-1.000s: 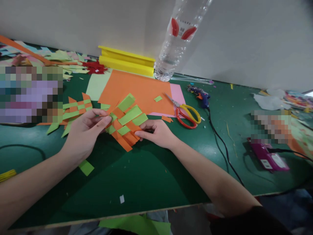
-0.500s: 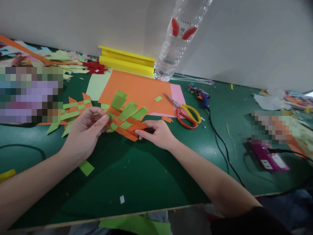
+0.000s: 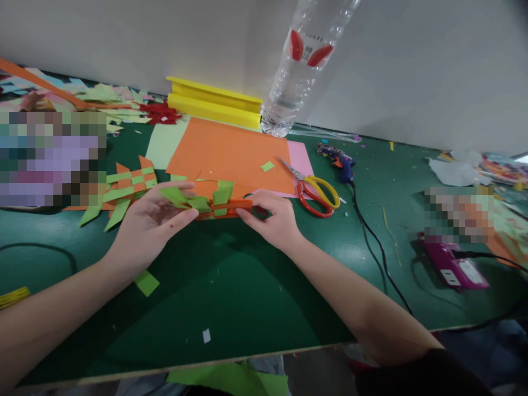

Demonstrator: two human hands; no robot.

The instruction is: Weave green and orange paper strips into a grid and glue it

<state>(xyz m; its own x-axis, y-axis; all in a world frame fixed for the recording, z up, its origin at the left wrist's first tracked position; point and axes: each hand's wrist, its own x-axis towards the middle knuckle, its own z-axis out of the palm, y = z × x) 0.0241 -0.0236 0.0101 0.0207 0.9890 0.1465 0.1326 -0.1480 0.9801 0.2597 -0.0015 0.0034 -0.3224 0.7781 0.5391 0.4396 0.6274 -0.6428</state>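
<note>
A woven mat of orange and light-green paper strips [image 3: 210, 204] is held between both hands a little above the green table [image 3: 231, 297], turned nearly edge-on to me. My left hand [image 3: 150, 223] grips its left end, fingers curled around the green strips. My right hand [image 3: 274, 217] pinches the orange right end between thumb and fingers. Behind the mat lies a large orange sheet [image 3: 231, 151] on top of a pink sheet [image 3: 303, 159].
Red-and-yellow scissors [image 3: 315, 190] lie right of the orange sheet, a glue gun [image 3: 338, 162] with black cord beyond them. A clear bottle [image 3: 297, 71] and yellow folded paper [image 3: 214, 104] stand at the wall. Another woven piece [image 3: 126, 184] lies left; a magenta power strip [image 3: 451, 267] sits right.
The woven mat has tipped from facing me, tilted, to lying nearly flat and edge-on. Both hands stayed on its ends, and the right hand shifted slightly upward.
</note>
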